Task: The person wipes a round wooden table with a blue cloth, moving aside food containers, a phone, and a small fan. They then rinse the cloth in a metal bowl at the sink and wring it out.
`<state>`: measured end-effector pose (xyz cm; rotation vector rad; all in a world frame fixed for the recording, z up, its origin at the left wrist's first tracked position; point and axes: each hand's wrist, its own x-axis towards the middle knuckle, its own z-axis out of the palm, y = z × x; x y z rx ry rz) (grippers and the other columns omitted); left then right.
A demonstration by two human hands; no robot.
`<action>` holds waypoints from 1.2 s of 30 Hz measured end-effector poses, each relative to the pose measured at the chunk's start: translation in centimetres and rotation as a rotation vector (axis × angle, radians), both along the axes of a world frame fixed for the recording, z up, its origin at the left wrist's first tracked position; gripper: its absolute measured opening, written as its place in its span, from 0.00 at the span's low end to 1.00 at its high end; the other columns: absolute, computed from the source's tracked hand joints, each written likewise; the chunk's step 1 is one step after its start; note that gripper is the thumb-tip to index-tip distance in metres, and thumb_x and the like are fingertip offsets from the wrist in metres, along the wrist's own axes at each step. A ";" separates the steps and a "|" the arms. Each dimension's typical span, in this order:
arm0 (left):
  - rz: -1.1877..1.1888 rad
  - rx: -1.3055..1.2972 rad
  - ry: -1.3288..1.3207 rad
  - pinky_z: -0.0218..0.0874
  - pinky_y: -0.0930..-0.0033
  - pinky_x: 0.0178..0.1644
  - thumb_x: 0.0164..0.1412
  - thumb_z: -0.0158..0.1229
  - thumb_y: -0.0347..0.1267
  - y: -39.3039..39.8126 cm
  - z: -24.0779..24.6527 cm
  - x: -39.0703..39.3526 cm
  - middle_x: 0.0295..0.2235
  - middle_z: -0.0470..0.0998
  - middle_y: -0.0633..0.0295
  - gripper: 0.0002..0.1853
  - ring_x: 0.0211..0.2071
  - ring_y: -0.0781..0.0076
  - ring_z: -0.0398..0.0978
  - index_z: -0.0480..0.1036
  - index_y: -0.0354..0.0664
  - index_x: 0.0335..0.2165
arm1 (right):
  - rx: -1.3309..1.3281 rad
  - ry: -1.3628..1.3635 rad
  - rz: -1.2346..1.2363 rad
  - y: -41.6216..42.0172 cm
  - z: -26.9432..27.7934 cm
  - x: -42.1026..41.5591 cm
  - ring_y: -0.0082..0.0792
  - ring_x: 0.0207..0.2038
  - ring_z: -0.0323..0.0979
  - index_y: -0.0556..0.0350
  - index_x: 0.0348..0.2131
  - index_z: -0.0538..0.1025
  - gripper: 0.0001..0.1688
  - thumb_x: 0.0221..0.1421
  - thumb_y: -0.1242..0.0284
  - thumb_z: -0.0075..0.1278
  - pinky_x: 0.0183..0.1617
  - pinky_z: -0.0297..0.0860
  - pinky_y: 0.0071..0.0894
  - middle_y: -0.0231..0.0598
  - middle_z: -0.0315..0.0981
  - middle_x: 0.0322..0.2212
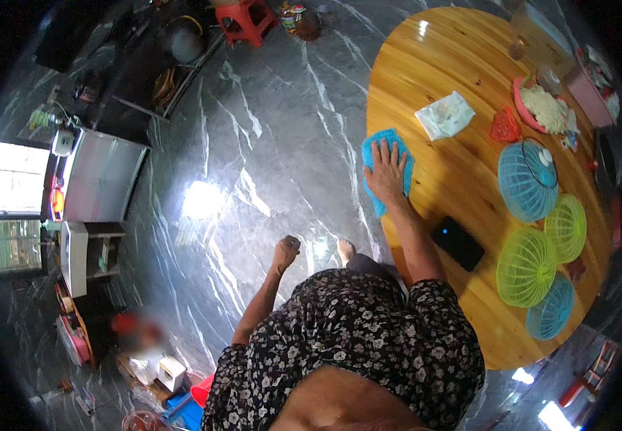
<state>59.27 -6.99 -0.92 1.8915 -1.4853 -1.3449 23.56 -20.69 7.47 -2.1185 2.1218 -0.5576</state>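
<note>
My right hand (385, 171) presses a blue cloth (375, 200) against the rim of the oval wooden table (440, 59). Its fingers lie spread over the cloth, which overhangs the table's left edge. My left hand (287, 251) hangs over the floor with curled fingers, and nothing shows in it. Beyond the cloth rests a white plastic packet (445, 115), apparently of tissues. A black smartphone (457, 243) lies flat beside my right forearm.
Two blue plastic mesh covers (526, 183) and two yellow-green ones (526, 266) sit along the table's far right side. Near them are a red plastic bag (505, 125) and a pink bowl (521, 102) with pale contents. A red stool (245, 21) stands on the marbled floor.
</note>
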 end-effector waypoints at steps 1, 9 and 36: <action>0.004 -0.001 0.004 0.70 0.65 0.30 0.56 0.52 0.38 -0.6 -0.3 0.0 0.23 0.78 0.50 0.16 0.23 0.62 0.80 0.73 0.32 0.30 | 0.016 0.004 -0.027 -0.8 -0.1 -0.2 0.59 0.63 0.42 0.53 0.61 0.55 0.41 0.53 0.59 0.50 0.63 0.37 0.69 0.48 0.46 0.62; -0.351 -0.072 -0.136 0.69 0.61 0.34 0.55 0.52 0.34 -2.6 -0.3 -1.2 0.29 0.77 0.47 0.13 0.25 0.56 0.78 0.74 0.31 0.27 | 0.026 0.070 -0.131 -3.3 -0.7 -2.6 0.59 0.63 0.42 0.46 0.61 0.55 0.38 0.55 0.56 0.46 0.63 0.36 0.70 0.46 0.46 0.62; -0.052 -0.008 0.088 0.70 0.67 0.28 0.54 0.53 0.35 -7.8 12.8 6.8 0.21 0.77 0.58 0.13 0.23 0.70 0.78 0.74 0.33 0.30 | 0.399 -0.281 -1.305 32.8 -2.7 -5.4 0.45 0.32 0.72 0.63 0.36 0.73 0.17 0.54 0.66 0.46 0.37 0.68 0.48 0.52 0.74 0.31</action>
